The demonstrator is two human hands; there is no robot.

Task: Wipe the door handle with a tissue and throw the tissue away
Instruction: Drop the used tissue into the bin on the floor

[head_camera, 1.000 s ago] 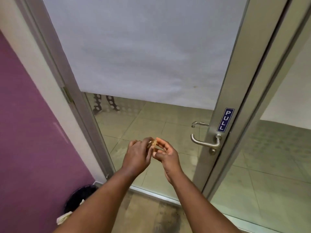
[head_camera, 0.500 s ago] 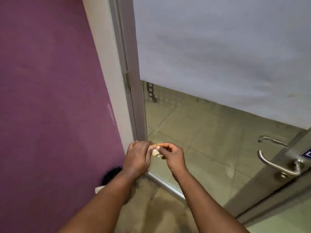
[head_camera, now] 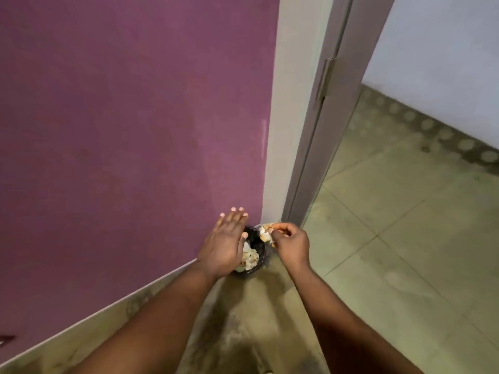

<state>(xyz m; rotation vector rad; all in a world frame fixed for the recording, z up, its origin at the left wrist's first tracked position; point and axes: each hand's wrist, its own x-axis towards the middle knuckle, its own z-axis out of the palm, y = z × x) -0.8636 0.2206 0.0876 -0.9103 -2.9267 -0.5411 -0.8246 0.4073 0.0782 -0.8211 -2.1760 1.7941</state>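
Purple wall (head_camera: 121, 117) meets tiled floor (head_camera: 405, 252), where a small black bin (head_camera: 256, 255) stands. Left hand (head_camera: 224, 244) hovers over it, fingers spread flat and empty. Right hand (head_camera: 290, 242) pinches the crumpled tissue (head_camera: 266, 233) above the bin's rim.

We see a purple wall (head_camera: 121, 130) filling the left of the frame, a grey door frame (head_camera: 324, 117) at upper right, and tiled floor (head_camera: 405, 238) below.

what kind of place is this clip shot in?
Probably an indoor corridor or office entry: a purple painted wall, a grey metal door frame, pale square floor tiles, and a small black waste bin holding crumpled paper in the corner.
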